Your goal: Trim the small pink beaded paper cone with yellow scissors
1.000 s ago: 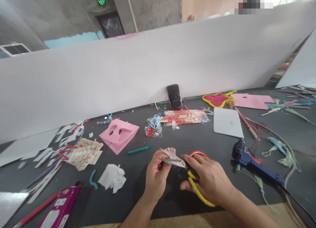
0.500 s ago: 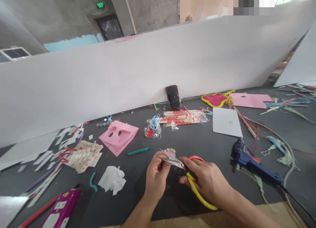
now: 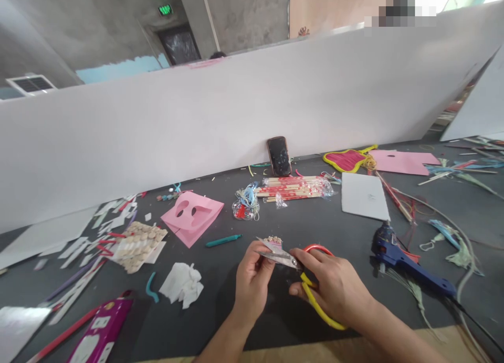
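1. Head view, lower centre of the frame: the left hand [image 3: 252, 279] has thumb and fingers pinched together on a small pinkish piece of paper [image 3: 272, 243] with tiny beads on its top edge, and holds it up just above the dark table [image 3: 315, 224].
2. Just right of it, the right hand [image 3: 334, 289] is clamped around the yellow and red handles of a pair of scissors [image 3: 280, 258]. The blades point left and lie across the lower edge of the piece, touching it. I cannot tell how far apart the blades stand.
3. The step in hand looks like a trimming cut on the small piece, already begun rather than finished. The next move calls for a steady pinch from the left hand, fingertips kept out of the blade line, and a slow closing squeeze so that the beads are not knocked off.
4. Right of the hands lies a blue glue gun [image 3: 397, 258] with its cord trailing to the lower right.
5. Left of centre lie a pink paper mask [image 3: 192, 216], a teal pen [image 3: 222, 241] and a crumpled white tissue [image 3: 181, 285].
6. Farther back, a bundle of wooden sticks [image 3: 293, 187] lies near a phone [image 3: 278, 156], which leans on the white partition [image 3: 236, 116].
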`<state>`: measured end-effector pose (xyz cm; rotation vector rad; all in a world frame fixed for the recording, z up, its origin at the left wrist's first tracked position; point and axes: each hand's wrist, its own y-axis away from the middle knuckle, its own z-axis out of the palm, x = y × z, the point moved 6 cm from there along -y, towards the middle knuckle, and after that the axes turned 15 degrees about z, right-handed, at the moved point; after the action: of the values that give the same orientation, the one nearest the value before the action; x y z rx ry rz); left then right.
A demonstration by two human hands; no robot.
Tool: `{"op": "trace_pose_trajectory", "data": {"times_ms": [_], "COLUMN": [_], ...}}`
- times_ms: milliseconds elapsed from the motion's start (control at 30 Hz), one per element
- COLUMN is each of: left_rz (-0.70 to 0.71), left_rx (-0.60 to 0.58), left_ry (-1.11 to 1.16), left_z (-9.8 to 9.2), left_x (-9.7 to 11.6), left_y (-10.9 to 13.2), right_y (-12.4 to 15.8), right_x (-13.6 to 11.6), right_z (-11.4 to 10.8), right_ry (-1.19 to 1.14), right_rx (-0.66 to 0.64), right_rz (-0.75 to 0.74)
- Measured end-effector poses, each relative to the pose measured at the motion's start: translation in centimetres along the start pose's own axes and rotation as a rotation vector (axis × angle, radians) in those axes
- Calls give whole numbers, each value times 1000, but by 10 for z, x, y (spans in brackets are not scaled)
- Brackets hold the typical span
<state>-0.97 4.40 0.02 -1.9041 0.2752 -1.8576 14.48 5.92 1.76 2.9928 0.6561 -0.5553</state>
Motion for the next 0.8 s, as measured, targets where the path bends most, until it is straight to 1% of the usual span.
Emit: {"op": "trace_pose_trajectory", "data": {"times_ms": [167,400,567,800], "left_rz": [-6,-75,-39,-42], "left_rx": [6,-28,-46,-76], "left_ry": [-3,-39,-97,-122], "left_z": [0,1,0,0], "left_x": [0,-6,-2,1], "left_y": [0,2,2,1], "right_y": [1,1,0,0], "right_x": [1,3,3,4], "right_z": [-2,-4,-2,5], "right_ry": [-36,-35,-34,-10], "right_rx": [-34,-39,-35,-25], "right_rz": [10,6,15,15]}}
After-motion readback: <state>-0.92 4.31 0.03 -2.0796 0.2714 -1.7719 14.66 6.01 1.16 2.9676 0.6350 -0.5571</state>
